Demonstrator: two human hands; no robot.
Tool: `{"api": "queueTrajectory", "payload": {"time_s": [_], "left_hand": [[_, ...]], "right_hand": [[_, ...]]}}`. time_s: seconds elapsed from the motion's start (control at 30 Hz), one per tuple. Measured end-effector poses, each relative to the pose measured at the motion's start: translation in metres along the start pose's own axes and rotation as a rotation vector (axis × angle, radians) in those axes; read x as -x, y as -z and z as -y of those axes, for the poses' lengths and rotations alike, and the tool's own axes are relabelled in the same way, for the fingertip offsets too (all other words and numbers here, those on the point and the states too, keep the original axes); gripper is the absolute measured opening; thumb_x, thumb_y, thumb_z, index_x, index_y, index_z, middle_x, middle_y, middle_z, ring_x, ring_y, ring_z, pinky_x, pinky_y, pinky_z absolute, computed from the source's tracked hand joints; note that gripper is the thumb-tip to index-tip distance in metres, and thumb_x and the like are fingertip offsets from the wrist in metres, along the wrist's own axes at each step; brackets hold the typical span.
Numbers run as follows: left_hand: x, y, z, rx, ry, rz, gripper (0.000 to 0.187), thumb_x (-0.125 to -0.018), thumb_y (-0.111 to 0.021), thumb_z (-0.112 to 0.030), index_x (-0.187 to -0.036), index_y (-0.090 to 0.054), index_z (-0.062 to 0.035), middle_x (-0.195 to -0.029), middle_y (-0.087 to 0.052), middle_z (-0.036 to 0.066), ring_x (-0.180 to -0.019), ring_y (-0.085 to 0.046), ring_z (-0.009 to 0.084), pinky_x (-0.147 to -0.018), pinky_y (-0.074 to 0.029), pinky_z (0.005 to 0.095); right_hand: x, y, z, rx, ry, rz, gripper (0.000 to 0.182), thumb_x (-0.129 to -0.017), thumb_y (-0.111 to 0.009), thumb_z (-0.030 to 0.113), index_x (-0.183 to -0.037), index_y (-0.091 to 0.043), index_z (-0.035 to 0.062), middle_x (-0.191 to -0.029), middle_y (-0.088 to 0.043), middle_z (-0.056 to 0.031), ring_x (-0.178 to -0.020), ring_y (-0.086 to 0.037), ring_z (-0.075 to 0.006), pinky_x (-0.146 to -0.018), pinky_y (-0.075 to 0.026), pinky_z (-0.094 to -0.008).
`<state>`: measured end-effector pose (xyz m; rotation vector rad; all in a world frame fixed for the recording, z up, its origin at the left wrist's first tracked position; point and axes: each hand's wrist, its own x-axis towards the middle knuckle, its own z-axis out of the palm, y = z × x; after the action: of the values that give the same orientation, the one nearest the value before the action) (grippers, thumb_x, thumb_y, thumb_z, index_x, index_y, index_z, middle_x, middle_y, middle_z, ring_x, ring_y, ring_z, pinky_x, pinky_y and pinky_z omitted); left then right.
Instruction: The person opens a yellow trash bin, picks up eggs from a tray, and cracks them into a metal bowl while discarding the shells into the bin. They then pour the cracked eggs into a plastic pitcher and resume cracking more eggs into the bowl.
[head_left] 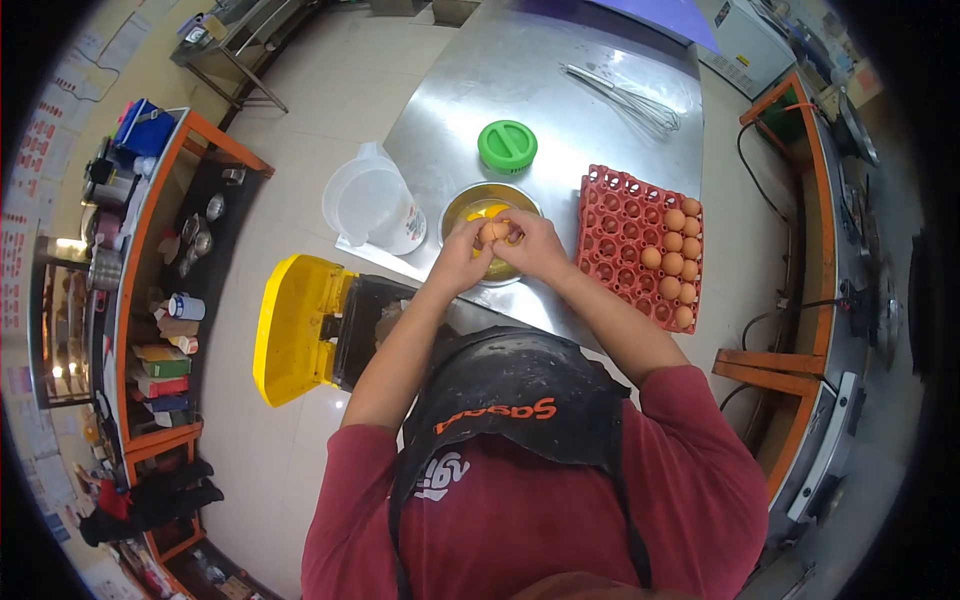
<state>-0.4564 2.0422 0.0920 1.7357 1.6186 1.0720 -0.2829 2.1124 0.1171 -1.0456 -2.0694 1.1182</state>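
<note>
Both hands hold one brown egg (494, 232) over a metal bowl (450, 214). My left hand (462, 256) grips it from the left and my right hand (535, 246) from the right, fingers closed around the shell. Yellow yolks (490, 211) and clear egg white lie in the bowl beneath. Whether the shell is cracked is hard to make out. To the right of my hands, a red egg tray (606, 232) carries several brown eggs along its right side.
A green lid (507, 147) lies behind the bowl, and a whisk (632, 100) rests farther back on the steel table (450, 100). A clear plastic pitcher (375, 205) stands at the left edge. Below it is a bin with its yellow lid (290, 330) raised.
</note>
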Motion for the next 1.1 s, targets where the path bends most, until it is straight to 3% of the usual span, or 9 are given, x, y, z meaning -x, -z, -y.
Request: {"api": "queueTrajectory", "payload": {"time_s": [0.4, 0.5, 0.67, 0.7, 0.8, 0.9, 0.93, 1.0, 1.1], "left_hand": [[-0.023, 0.011, -0.014, -0.103, -0.284, -0.066, 0.051, -0.081, -0.07, -0.006, -0.129, -0.057, 0.0009, -0.125, -0.06, 0.023, -0.12, -0.054, 0.042, -0.102, -0.046, 0.0466], [-0.016, 0.019, -0.025, -0.039, -0.24, -0.059, 0.049, -0.087, -0.07, -0.007, -0.132, -0.054, 0.0012, -0.128, -0.061, 0.02, -0.117, -0.058, 0.0356, -0.099, -0.048, 0.0425], [0.062, 0.041, -0.006, 0.515, 0.378, -0.112, 0.043, -0.098, -0.068, -0.013, -0.134, -0.051, 0.0006, -0.122, -0.062, 0.009, -0.103, -0.063, 0.0159, -0.086, -0.052, 0.0281], [0.09, 0.045, 0.006, 0.652, 0.49, -0.197, 0.043, -0.097, -0.069, -0.014, -0.134, -0.052, -0.0004, -0.117, -0.063, 0.007, -0.097, -0.064, 0.0143, -0.078, -0.052, 0.026], [0.169, 0.048, 0.038, 0.966, 0.724, -0.529, 0.044, -0.096, -0.071, -0.015, -0.134, -0.053, -0.0024, -0.104, -0.066, 0.004, -0.081, -0.063, 0.0087, -0.059, -0.048, 0.0216], [0.235, 0.044, 0.098, 0.713, 0.967, -0.479, 0.047, -0.093, -0.075, -0.024, -0.129, -0.054, -0.0017, -0.102, -0.066, 0.007, -0.078, -0.065, 0.0123, -0.058, -0.05, 0.0241], [0.258, 0.036, 0.13, 0.665, 1.053, -0.438, 0.049, -0.092, -0.076, -0.028, -0.127, -0.055, -0.001, -0.104, -0.067, 0.009, -0.076, -0.066, 0.0145, -0.057, -0.051, 0.0258], [0.272, 0.037, 0.146, 0.186, 1.269, -0.241, 0.048, -0.092, -0.074, -0.032, -0.123, -0.058, 0.0012, -0.095, -0.069, 0.011, -0.069, -0.067, 0.0177, -0.054, -0.051, 0.0297], [0.255, 0.038, 0.119, -0.224, 1.292, 0.063, 0.05, -0.091, -0.073, -0.037, -0.116, -0.062, 0.0046, -0.081, -0.071, 0.014, -0.058, -0.067, 0.0225, -0.051, -0.052, 0.0355]], "right_hand": [[-0.005, 0.025, 0.004, 0.282, 0.397, -0.083, 0.043, -0.077, -0.071, 0.012, -0.12, -0.065, 0.0081, -0.109, -0.066, -0.014, -0.102, -0.062, -0.0354, -0.089, -0.051, -0.0448], [-0.006, 0.029, 0.019, 0.268, 0.443, -0.003, 0.051, -0.079, -0.071, 0.013, -0.129, -0.061, 0.0076, -0.113, -0.066, -0.0157, -0.106, -0.062, -0.0347, -0.093, -0.05, -0.045], [0.024, 0.033, 0.02, 0.127, 0.216, 0.135, 0.062, -0.085, -0.071, 0.015, -0.144, -0.051, 0.0066, -0.119, -0.066, -0.0182, -0.11, -0.062, -0.0296, -0.096, -0.05, -0.042], [0.035, 0.04, 0.015, 0.082, 0.146, 0.129, 0.052, -0.089, -0.069, 0.013, -0.139, -0.055, 0.0052, -0.118, -0.067, -0.0138, -0.102, -0.065, -0.0201, -0.089, -0.052, -0.0344], [0.069, 0.076, -0.003, -0.129, -0.086, 0.108, 0.041, -0.092, -0.067, 0.009, -0.132, -0.06, 0.0039, -0.111, -0.069, -0.0069, -0.091, -0.065, -0.0111, -0.079, -0.053, -0.026], [0.103, 0.129, -0.019, -0.038, -0.141, -0.1, 0.031, -0.094, -0.065, 0.006, -0.125, -0.063, 0.0035, -0.104, -0.07, -0.0009, -0.084, -0.063, -0.0056, -0.072, -0.051, -0.021], [0.112, 0.146, -0.04, 0.089, -0.152, -0.219, 0.026, -0.094, -0.064, 0.007, -0.12, -0.065, 0.0026, -0.098, -0.069, -0.0025, -0.081, -0.063, -0.0078, -0.07, -0.051, -0.0235], [0.122, 0.189, -0.029, 0.332, -0.256, -0.363, 0.025, -0.089, -0.066, 0.014, -0.111, -0.068, 0.0016, -0.095, -0.071, -0.0143, -0.079, -0.068, -0.0267, -0.074, -0.054, -0.0388], [0.147, 0.24, -0.032, 0.76, -0.426, -0.295, 0.02, -0.087, -0.065, 0.015, -0.101, -0.067, 0.0007, -0.091, -0.067, -0.0197, -0.084, -0.067, -0.0368, -0.077, -0.053, -0.0452]]}}
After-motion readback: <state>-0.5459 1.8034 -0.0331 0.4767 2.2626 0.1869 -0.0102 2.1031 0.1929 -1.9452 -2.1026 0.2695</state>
